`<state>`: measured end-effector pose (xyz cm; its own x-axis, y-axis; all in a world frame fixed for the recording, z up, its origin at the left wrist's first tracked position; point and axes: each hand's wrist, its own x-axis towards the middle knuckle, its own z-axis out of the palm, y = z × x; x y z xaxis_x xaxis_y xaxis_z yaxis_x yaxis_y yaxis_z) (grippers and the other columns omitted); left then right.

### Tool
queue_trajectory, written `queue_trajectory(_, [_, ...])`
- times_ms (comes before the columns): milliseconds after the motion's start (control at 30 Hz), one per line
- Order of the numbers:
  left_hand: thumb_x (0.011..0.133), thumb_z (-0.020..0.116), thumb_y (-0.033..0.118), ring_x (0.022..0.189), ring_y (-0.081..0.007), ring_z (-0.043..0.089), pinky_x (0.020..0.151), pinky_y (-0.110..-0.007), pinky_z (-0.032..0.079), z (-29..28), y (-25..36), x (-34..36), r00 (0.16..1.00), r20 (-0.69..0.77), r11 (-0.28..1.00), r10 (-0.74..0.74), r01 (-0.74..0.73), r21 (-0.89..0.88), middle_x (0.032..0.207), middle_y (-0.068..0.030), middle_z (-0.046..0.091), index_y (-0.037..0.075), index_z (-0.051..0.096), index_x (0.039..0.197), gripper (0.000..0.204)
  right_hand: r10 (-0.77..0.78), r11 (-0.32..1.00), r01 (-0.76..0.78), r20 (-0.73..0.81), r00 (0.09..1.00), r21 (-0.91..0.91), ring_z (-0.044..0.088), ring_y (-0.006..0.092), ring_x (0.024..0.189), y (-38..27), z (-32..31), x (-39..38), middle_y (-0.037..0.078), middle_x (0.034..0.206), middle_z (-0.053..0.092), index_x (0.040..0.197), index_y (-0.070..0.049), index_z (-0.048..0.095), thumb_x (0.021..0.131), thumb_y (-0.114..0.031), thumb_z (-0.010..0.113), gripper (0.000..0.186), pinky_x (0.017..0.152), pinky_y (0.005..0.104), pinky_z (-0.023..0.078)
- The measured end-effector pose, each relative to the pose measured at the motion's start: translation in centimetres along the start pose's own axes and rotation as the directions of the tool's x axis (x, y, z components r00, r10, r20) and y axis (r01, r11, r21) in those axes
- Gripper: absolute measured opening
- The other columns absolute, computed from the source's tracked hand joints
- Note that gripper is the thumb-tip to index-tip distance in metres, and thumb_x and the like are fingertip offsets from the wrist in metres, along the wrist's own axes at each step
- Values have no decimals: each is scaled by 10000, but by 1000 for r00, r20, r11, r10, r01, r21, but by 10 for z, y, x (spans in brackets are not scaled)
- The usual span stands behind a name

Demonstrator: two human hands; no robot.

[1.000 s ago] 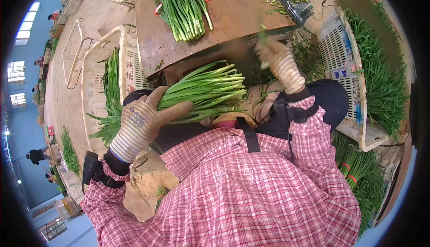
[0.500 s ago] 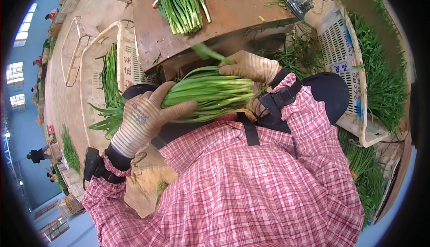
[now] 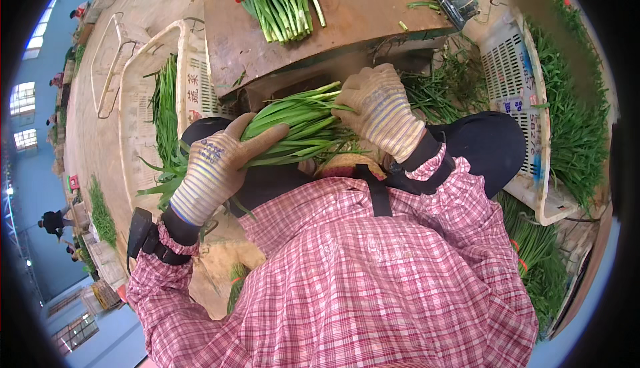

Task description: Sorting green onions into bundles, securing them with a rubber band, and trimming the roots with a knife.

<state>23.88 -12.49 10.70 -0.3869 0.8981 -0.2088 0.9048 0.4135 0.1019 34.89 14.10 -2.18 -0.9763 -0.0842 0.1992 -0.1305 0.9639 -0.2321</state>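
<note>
A loose bunch of garlic chives (image 3: 288,130), long flat green leaves with paler stalk ends, lies across my lap. My left hand (image 3: 217,158), in a striped knit glove with a tan palm, is closed around its left part, thumb on top. The leaf tips (image 3: 167,176) trail out beyond that hand on the left. At the stalk end my right hand (image 3: 379,107), gloved alike, has its fingers bent and pinched together. A bit of green leaf shows under those fingertips; the rest of what they grip is hidden.
Ahead stands a brown table (image 3: 347,41) with a tied bunch of chives (image 3: 280,5), a blade (image 3: 450,1) and cut stalk pieces. White plastic crates (image 3: 150,101) of greens flank me, one on the right (image 3: 513,68). Leaf scraps (image 3: 443,91) lie beneath the table's edge.
The single broad leaf in my right hand, held out over the bunch, has gone from sight. That hand has turned with fingers pointing down to the stalk ends. My left hand keeps its grip.
</note>
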Motion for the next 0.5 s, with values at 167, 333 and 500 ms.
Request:
queue_trajectory(167, [847,546,-17,956,-383,718,756,-437,582,0,1,-3,999,42,1000,-17,18,-19,1427,-243,540,370,550,1437,706,287,945,-237,225,931,-225,650,211,933,-3,-34,26,24,946,707,875,-181,772,840,-313,665,173,808,441,453])
queue_trajectory(333, [835,557,-18,928,-386,718,739,-442,583,-2,1,-9,996,51,997,-73,73,-1,1430,-236,536,370,551,1438,717,590,757,-521,69,805,-394,677,330,1009,39,-47,15,164,1088,710,1252,-91,667,846,-385,752,509,897,469,513])
queue_trajectory(500, [811,563,-40,913,-375,721,731,-434,583,1,4,-2,998,-41,997,50,-47,68,1414,-247,545,372,584,1399,718,215,251,-489,445,870,835,658,242,1089,30,26,6,154,1202,693,1295,16,615,849,-246,789,545,944,330,521])
